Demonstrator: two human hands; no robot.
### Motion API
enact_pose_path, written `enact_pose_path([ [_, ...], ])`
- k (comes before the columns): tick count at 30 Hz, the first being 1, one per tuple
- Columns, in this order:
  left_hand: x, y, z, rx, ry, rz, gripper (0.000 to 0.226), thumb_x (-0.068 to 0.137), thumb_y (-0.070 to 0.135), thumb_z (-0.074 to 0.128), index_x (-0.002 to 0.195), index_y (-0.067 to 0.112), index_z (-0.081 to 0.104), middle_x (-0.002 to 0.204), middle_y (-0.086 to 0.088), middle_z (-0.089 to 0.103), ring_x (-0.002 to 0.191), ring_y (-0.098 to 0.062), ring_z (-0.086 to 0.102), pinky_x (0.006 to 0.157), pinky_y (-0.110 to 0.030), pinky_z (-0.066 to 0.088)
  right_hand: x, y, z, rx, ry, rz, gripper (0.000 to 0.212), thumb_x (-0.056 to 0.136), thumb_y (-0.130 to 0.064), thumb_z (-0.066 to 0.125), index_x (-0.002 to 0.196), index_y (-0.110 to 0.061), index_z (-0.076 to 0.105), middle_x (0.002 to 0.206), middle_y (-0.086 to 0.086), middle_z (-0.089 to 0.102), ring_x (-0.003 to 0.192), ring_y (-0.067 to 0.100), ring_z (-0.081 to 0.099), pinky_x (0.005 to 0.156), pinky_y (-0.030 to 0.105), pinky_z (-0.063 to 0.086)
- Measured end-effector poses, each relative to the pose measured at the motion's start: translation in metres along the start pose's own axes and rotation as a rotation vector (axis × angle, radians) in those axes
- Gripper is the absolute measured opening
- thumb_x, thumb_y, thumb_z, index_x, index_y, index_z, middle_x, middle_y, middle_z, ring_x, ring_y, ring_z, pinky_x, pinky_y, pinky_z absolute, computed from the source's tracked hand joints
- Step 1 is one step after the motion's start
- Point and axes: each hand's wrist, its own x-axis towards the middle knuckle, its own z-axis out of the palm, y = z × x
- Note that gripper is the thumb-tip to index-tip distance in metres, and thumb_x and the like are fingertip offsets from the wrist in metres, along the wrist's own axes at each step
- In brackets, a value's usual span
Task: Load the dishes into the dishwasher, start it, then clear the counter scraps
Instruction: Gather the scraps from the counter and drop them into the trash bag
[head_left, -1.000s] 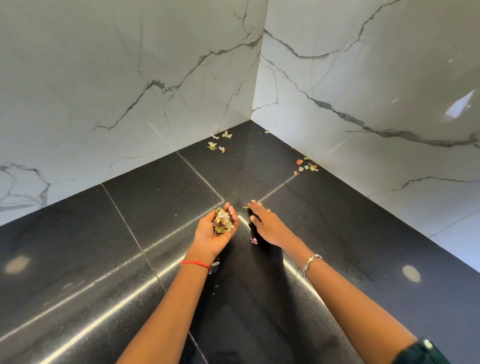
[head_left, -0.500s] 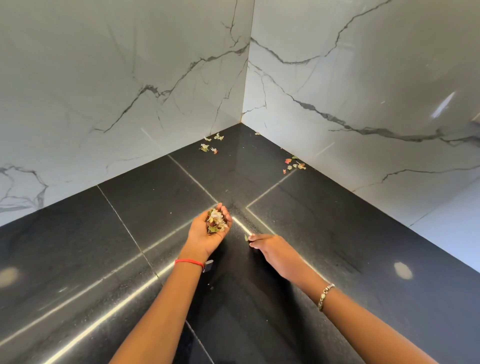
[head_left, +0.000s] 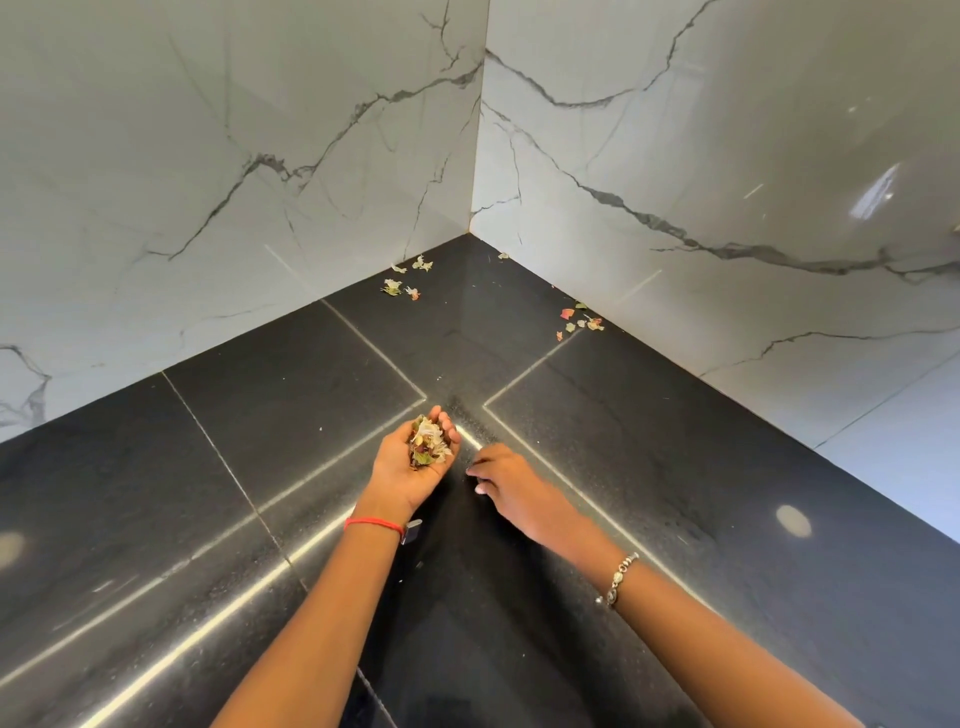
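Two hands work over the black stone table (head_left: 260, 415), near its inner corner. The left hand (head_left: 400, 473) lies palm up, its fingers (head_left: 441, 415) curled into a cup round a heap of vegetable scraps (head_left: 427, 447) that fills the palm. The right hand (head_left: 511, 486) is palm down just beside it, fingers (head_left: 475, 467) bent inward toward the table; whether they pinch anything cannot be told. More scraps lie farther back, with one small cluster (head_left: 402, 283) near the left marble wall (head_left: 208, 182) and a second cluster (head_left: 579, 322) against the right marble wall (head_left: 727, 156). A red thread (head_left: 371, 523) circles the left wrist and a metal bracelet (head_left: 618, 577) the right.
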Motion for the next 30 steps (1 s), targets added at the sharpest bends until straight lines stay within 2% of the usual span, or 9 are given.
enact_pose_path([
  [4, 0.004, 0.001, 0.002, -0.001, -0.004, -0.003, 0.030, 0.100, 0.013, 0.030, 0.091, 0.004, 0.058, 0.078, -0.007, 0.056, 0.070, -0.015, 0.053, 0.061, -0.025, 0.048, 0.000, 0.003, 0.004, -0.128, -0.012, -0.062, 0.024, 0.091, 0.004, 0.043, 0.096, 0.002, 0.067, 0.107, 0.010, 0.059, 0.109, 0.022, 0.049, 0.089, 0.030, 0.039],
  [6, 0.007, 0.001, 0.002, 0.008, 0.005, -0.004, 0.030, 0.100, 0.014, 0.030, 0.091, 0.004, 0.058, 0.078, -0.007, 0.056, 0.069, -0.014, 0.053, 0.058, -0.025, 0.049, 0.002, 0.003, 0.005, -0.158, -0.015, -0.070, 0.025, 0.092, 0.003, 0.043, 0.099, 0.002, 0.066, 0.108, 0.009, 0.060, 0.107, 0.020, 0.049, 0.090, 0.032, 0.040],
  [10, 0.010, 0.001, 0.004, 0.017, 0.003, -0.004, 0.031, 0.100, 0.014, 0.031, 0.091, 0.004, 0.058, 0.079, -0.007, 0.058, 0.071, -0.015, 0.055, 0.058, -0.027, 0.051, 0.011, 0.004, 0.004, -0.035, 0.031, 0.012, 0.021, 0.085, 0.005, 0.046, 0.090, 0.005, 0.067, 0.103, 0.012, 0.061, 0.101, 0.022, 0.053, 0.085, 0.028, 0.042],
  [13, 0.014, 0.001, 0.008, 0.017, 0.010, -0.003, 0.033, 0.101, 0.014, 0.031, 0.091, 0.001, 0.060, 0.082, -0.012, 0.063, 0.079, -0.020, 0.059, 0.064, -0.030, 0.058, 0.021, 0.003, -0.015, 0.296, 0.341, 0.233, 0.013, 0.076, 0.004, 0.064, 0.083, -0.001, 0.074, 0.084, 0.008, 0.070, 0.075, 0.014, 0.062, 0.068, 0.009, 0.044],
  [15, 0.019, -0.001, 0.012, 0.008, 0.008, 0.000, 0.034, 0.101, 0.014, 0.031, 0.093, -0.002, 0.060, 0.086, -0.017, 0.065, 0.087, -0.026, 0.061, 0.086, -0.034, 0.054, 0.030, 0.001, -0.032, 0.528, 0.528, 0.272, 0.011, 0.071, 0.003, 0.070, 0.076, -0.005, 0.075, 0.072, 0.002, 0.070, 0.064, 0.010, 0.061, 0.063, 0.011, 0.046],
  [17, 0.026, -0.004, 0.018, 0.027, 0.000, 0.002, 0.033, 0.101, 0.012, 0.031, 0.094, -0.003, 0.059, 0.083, -0.018, 0.068, 0.086, -0.027, 0.063, 0.096, -0.038, 0.047, 0.042, -0.001, -0.047, 0.662, 0.552, 0.235, 0.014, 0.070, 0.005, 0.071, 0.074, -0.008, 0.075, 0.069, -0.002, 0.069, 0.063, 0.009, 0.063, 0.063, 0.017, 0.051],
  [25, 0.054, -0.014, 0.041, 0.137, -0.069, -0.066, 0.032, 0.100, 0.014, 0.033, 0.093, -0.002, 0.059, 0.081, -0.015, 0.066, 0.075, -0.022, 0.066, 0.060, -0.032, 0.059, 0.070, 0.009, -0.062, 0.419, 0.475, 0.133, 0.029, 0.079, 0.013, 0.057, 0.093, -0.006, 0.074, 0.089, 0.009, 0.073, 0.085, 0.014, 0.069, 0.081, 0.022, 0.054],
  [27, 0.063, -0.014, 0.047, 0.135, -0.078, -0.063, 0.034, 0.100, 0.014, 0.032, 0.093, -0.002, 0.060, 0.079, -0.016, 0.068, 0.074, -0.022, 0.066, 0.064, -0.033, 0.058, 0.073, 0.016, -0.066, 0.438, 0.526, 0.075, 0.029, 0.074, 0.015, 0.062, 0.091, -0.005, 0.074, 0.088, 0.007, 0.070, 0.079, 0.013, 0.067, 0.078, 0.023, 0.055],
  [30, 0.078, -0.012, 0.052, 0.101, -0.080, -0.078, 0.034, 0.101, 0.014, 0.031, 0.097, -0.004, 0.060, 0.091, -0.018, 0.065, 0.090, -0.026, 0.062, 0.087, -0.042, 0.050, 0.083, 0.035, -0.076, 0.428, 0.594, 0.042, 0.027, 0.074, 0.010, 0.065, 0.094, -0.008, 0.073, 0.097, 0.003, 0.064, 0.083, 0.006, 0.060, 0.077, 0.008, 0.046],
])
